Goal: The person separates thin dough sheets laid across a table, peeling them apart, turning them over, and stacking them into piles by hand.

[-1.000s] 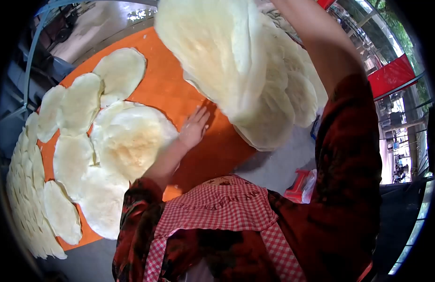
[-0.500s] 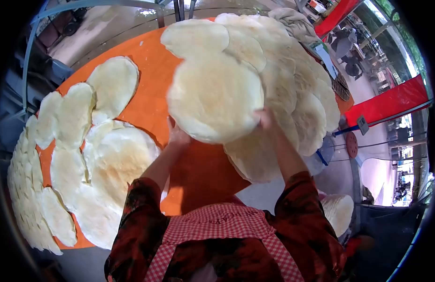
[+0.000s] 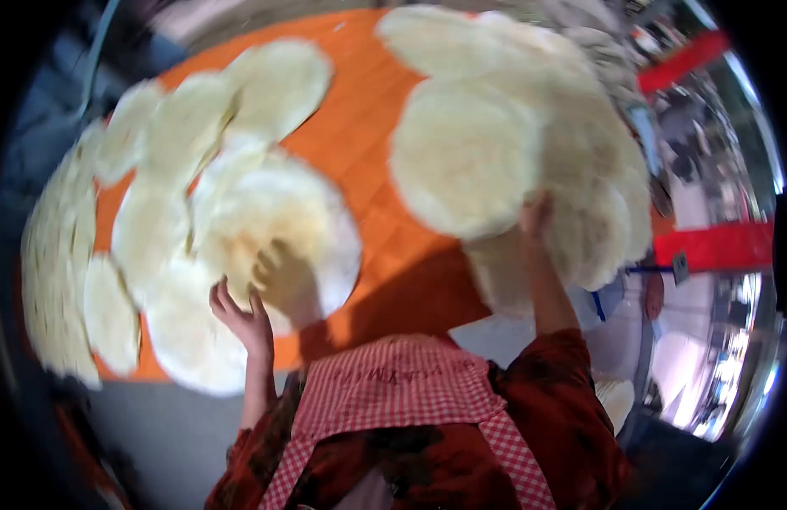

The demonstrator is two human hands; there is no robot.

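Observation:
Over the left-hand group of round flatbreads, my left hand [image 3: 240,321] is empty, its fingers spread above the pale breads. Its shadow falls on a large browned flatbread [image 3: 279,242] beside it. My right hand [image 3: 536,214], blurred, has its fingers closed at the lower right edge of another round flatbread [image 3: 463,157]. That bread lies across the left side of an overlapping pile of flatbreads [image 3: 585,183].
The orange tabletop [image 3: 359,144] shows between the two groups of bread. Rows of overlapping flatbreads [image 3: 58,263] line the far left edge. Red panels [image 3: 712,248] and a blue-handled thing [image 3: 648,269] stand to the right.
The flatbread held in both hands has come down onto the right pile. My left hand has let go and moved left over the other breads. The view has shifted.

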